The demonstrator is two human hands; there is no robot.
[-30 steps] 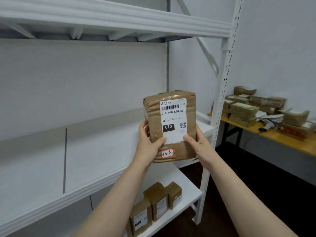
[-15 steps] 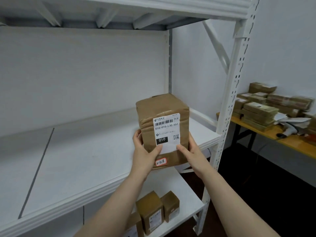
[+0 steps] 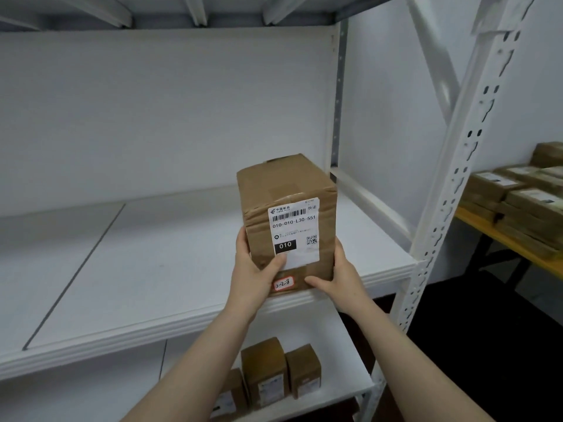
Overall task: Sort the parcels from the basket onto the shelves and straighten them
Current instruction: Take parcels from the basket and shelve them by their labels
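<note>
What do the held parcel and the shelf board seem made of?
The parcel looks like brown cardboard under glossy tape, by its creased shiny seams, with a paper label. The shelf board is smooth matte white, possibly painted metal or laminate.

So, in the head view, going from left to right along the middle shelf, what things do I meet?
Seam → left hand → parcel → right hand → post → stacked parcels.
</note>
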